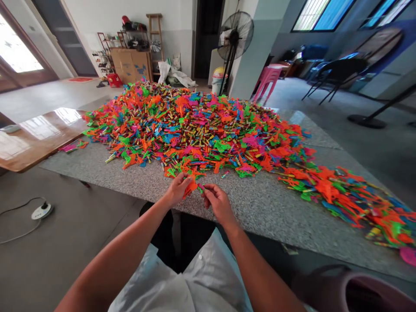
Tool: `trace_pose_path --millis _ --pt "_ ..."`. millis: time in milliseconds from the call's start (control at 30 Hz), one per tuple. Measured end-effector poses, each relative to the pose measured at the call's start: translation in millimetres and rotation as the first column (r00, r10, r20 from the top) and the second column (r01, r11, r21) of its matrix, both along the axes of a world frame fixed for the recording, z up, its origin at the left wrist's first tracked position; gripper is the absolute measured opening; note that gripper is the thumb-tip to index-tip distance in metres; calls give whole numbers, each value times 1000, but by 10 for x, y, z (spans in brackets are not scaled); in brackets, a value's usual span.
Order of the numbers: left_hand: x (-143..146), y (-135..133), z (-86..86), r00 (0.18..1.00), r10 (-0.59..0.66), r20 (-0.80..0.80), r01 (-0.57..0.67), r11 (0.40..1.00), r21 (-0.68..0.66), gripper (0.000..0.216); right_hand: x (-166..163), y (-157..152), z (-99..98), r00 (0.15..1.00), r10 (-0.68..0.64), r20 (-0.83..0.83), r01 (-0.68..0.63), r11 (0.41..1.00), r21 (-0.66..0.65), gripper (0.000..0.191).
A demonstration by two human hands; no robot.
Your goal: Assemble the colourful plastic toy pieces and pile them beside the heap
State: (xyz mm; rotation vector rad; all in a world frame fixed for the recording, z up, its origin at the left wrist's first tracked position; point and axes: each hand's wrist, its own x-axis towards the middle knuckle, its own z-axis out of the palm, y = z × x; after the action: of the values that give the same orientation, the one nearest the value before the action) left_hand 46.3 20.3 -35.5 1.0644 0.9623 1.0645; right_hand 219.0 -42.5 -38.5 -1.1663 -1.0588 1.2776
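Note:
My left hand (177, 189) is closed on a flat orange plastic piece (191, 187), partly hidden by the fingers; it resembles a small toy pistol. Just to its right, my right hand (218, 202) pinches a small pink stick (201, 186) between thumb and fingers, with a bit of green at its end. Both hands are close together over the front edge of the speckled stone table (260, 203). Beyond them rises a heap of small plastic pieces (182, 102) in orange, green, pink and blue, mixed with many short printed tubes (203, 132).
The heap trails along the table to a second pile (338, 190) at the right. A wooden table (39, 134) adjoins at the left. Behind stand a fan (234, 37), pink stools (270, 78) and a cardboard box (130, 65). A power strip (42, 211) lies on the floor.

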Motion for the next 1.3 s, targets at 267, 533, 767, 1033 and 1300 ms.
trace_pose_path --millis 267,533,767,1033,1300 --pt "-57 -18 -17 990 -6 -139 15 998 62 47 106 -28 -25 999 11 -47 -11 1000 -3 28" --pt "-7 -74 83 973 -169 -155 170 985 -4 54 153 -4 -13 1000 11 -1 -11 1000 18 26" --pt "15 -106 68 944 -215 -251 236 970 56 42 198 11 -4 998 66 19 -66 998 12 26" --pt "-5 -126 76 916 -327 -233 332 943 -15 43 257 23 102 984 152 89 -158 985 66 22" --pt "53 -167 50 867 -275 -416 338 937 86 34 291 -60 -6 990 103 100 -104 995 11 26"
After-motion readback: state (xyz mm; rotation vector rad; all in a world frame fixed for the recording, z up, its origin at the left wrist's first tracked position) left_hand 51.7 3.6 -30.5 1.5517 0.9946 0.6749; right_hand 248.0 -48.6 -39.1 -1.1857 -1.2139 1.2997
